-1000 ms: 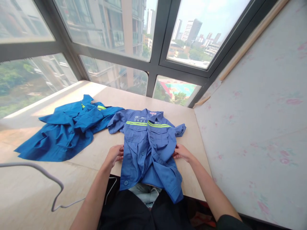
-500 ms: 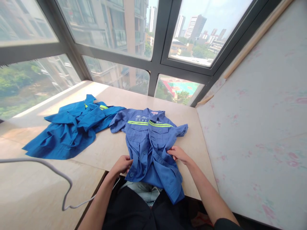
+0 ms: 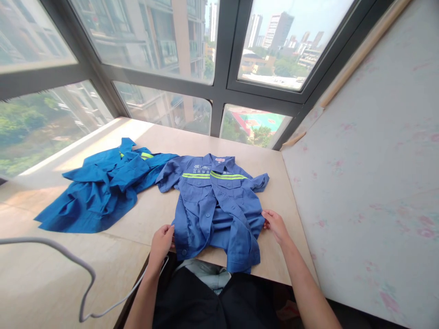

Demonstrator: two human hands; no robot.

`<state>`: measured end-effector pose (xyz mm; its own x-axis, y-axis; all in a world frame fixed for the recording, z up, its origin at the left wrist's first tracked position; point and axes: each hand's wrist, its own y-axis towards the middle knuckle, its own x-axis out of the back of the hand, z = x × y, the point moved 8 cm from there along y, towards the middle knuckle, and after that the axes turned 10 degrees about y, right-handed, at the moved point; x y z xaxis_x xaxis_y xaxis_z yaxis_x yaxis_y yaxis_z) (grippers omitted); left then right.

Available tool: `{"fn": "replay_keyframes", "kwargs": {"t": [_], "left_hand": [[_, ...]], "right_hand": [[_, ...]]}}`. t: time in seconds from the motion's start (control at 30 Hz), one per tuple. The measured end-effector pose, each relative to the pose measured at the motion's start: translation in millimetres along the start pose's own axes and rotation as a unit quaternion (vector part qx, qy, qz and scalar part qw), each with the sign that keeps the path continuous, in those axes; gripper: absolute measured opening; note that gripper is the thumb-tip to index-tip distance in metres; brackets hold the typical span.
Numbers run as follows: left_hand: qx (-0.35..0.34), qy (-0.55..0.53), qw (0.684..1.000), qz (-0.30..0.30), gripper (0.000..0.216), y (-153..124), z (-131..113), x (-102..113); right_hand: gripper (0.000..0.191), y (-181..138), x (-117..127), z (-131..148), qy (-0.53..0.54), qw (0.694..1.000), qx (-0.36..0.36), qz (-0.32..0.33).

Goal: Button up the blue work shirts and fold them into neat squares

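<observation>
A blue short-sleeved work shirt (image 3: pixel 222 196) lies face up on the pale tabletop, collar toward the window, with a yellow-green stripe across the chest. Its front is unbuttoned and parted in the lower half, and the hem reaches the near table edge. My left hand (image 3: pixel 163 243) pinches the shirt's left side edge near the hem. On the other side, my right hand (image 3: pixel 275 225) grips the right side edge a little higher up. Some fingertips of both hands are hidden by the cloth.
A second, brighter blue garment (image 3: pixel 99 187) lies crumpled at the left, touching the shirt's sleeve. A grey cable (image 3: pixel 68 249) curves across the lower left. Windows (image 3: pixel 164 109) border the table's far side; a floral-papered wall (image 3: pixel 370 196) rises on the right.
My right hand has moved outward to the right and my left hand slightly left. The shirt's lower half is spread wider, and its right hem has drawn up from the table edge.
</observation>
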<state>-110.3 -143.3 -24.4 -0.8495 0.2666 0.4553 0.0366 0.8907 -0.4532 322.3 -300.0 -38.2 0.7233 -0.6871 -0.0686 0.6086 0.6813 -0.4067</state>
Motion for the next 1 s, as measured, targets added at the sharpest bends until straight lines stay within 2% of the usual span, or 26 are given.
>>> {"fn": "replay_keyframes", "kwargs": {"t": [0.1,0.2,0.3,0.4,0.47,0.53,0.6,0.67,0.77,0.87,0.93,1.0], "left_hand": [[0.024,-0.042,0.999,0.016,0.042,-7.3,4.1,-3.6],[0.047,-0.042,0.992,0.113,0.047,-20.6,3.2,-15.6],[0.026,0.032,0.978,0.206,0.042,-35.3,-1.1,-25.2],[0.024,0.132,0.961,0.241,0.037,-42.0,2.7,-27.3],[-0.003,0.153,0.962,0.226,0.036,-40.3,-1.1,-26.2],[-0.065,0.122,0.971,0.194,0.032,-36.9,-14.1,-25.4],[-0.133,0.088,0.975,0.153,0.044,-35.0,-28.7,-25.0],[-0.198,0.105,0.968,0.113,0.062,-36.0,-41.8,-27.1],[-0.286,0.227,0.929,0.067,0.061,-42.1,-56.6,-39.0],[-0.315,0.366,0.875,0.020,0.055,-46.5,-61.2,-50.3],[-0.314,0.422,0.850,-0.011,0.062,-48.4,-60.9,-52.8],[-0.310,0.445,0.839,-0.041,0.073,-50.4,-59.4,-50.8]], "right_hand": [[0.035,-10.3,0.5,-0.2,0.040,0.999,0.002,-0.005],[0.040,-24.9,-6.9,-8.3,0.023,0.998,-0.058,0.025],[0.052,-41.0,-12.7,-15.5,-0.043,0.993,-0.100,0.044],[0.070,-54.0,-18.6,-16.5,-0.107,0.988,-0.093,0.064],[0.077,-60.6,-25.1,-14.8,-0.141,0.984,-0.069,0.086],[0.078,-65.3,-34.1,-11.5,-0.170,0.979,-0.034,0.109],[0.074,-68.2,-45.3,-7.4,-0.204,0.971,0.007,0.126],[0.067,-69.6,-58.4,-5.0,-0.245,0.959,0.034,0.137],[0.053,-71.9,-82.3,-5.2,-0.287,0.941,0.038,0.174],[0.038,-77.0,-105.2,-3.0,-0.276,0.933,0.019,0.229],[0.037,-79.6,-113.6,3.5,-0.226,0.943,0.005,0.244],[0.042,-79.3,-113.7,13.7,-0.148,0.963,-0.002,0.226]]}}
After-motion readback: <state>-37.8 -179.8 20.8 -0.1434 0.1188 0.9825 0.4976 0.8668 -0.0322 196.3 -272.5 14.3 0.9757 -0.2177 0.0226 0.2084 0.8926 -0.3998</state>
